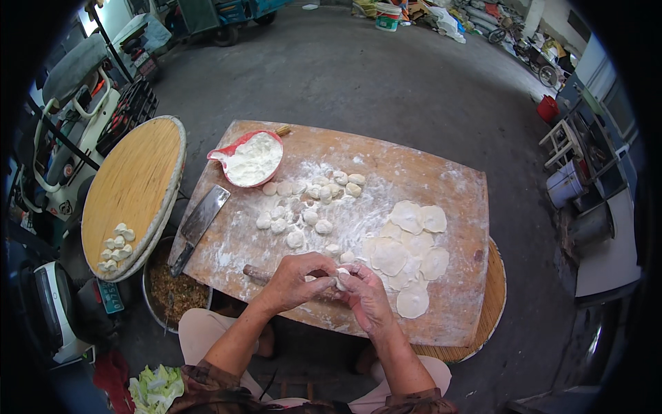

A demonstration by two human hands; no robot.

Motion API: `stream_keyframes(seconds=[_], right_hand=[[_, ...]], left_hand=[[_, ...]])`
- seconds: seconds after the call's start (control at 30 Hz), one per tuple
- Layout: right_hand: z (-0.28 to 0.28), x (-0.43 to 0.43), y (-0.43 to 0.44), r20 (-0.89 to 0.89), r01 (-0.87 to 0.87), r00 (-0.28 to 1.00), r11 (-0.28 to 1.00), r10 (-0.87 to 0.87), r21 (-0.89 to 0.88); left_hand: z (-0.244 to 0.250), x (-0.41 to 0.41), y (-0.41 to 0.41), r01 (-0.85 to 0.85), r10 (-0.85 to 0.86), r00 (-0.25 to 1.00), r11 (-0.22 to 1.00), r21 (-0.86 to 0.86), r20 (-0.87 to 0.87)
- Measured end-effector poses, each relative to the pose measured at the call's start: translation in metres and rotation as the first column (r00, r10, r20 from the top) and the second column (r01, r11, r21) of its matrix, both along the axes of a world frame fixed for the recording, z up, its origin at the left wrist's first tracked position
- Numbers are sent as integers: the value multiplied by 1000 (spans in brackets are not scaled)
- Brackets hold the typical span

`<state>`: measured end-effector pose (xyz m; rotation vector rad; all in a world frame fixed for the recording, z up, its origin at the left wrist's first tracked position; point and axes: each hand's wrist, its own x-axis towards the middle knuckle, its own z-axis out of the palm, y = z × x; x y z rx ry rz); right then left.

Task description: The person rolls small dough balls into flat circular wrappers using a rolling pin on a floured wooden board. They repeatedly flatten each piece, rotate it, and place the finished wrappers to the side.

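Over the near edge of the floury wooden board [439, 171], my left hand [297, 279] and my right hand [366, 297] pinch a small white piece of dough [341, 278] between thumbs and fingers. Its exact shape is mostly covered by the fingers. Beneath my hands lies a wooden rolling pin [257, 273], partly hidden. Flat round dough wrappers [389, 257] overlap to the right of my right hand. Several dough balls [295, 239] are scattered beyond my hands, some flattened. A red bowl of flour [253, 159] stands at the far left, with a cleaver [206, 215] nearer me.
Left of the board, a round woven tray [139, 176] carries several dumplings [118, 243]. Below it sits a metal basin of chopped filling [178, 295]. Leafy greens [156, 389] lie at lower left. A scooter [77, 134] stands behind the tray; a stool [562, 142] is at right.
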<state>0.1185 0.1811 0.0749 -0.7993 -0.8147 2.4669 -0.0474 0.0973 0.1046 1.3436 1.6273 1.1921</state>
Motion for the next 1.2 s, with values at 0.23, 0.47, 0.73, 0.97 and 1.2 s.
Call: stream_keyframes(seconds=[0.23, 0.47, 0.73, 0.97, 1.2], right_hand=[[-4, 0, -1, 14, 17, 1000, 1000, -17, 20], [8, 3, -7, 6, -108, 994, 977, 109, 186], [-2, 2, 0, 271, -61, 961, 922, -49, 383], [-8, -3, -2, 420, -322, 872, 349, -253, 880], [5, 1, 4, 391, -202, 911, 691, -127, 694]], left_hand=[[-4, 8, 2, -54, 53, 998, 999, 10, 33], [-64, -25, 15, -411, 445, 861, 894, 180, -245], [-85, -94, 112, -542, 547, 831, 837, 74, -103], [-90, -91, 196, -294, 376, 689, 926, 235, -619], [-101, -104, 219, -232, 188, 673, 972, 37, -715]])
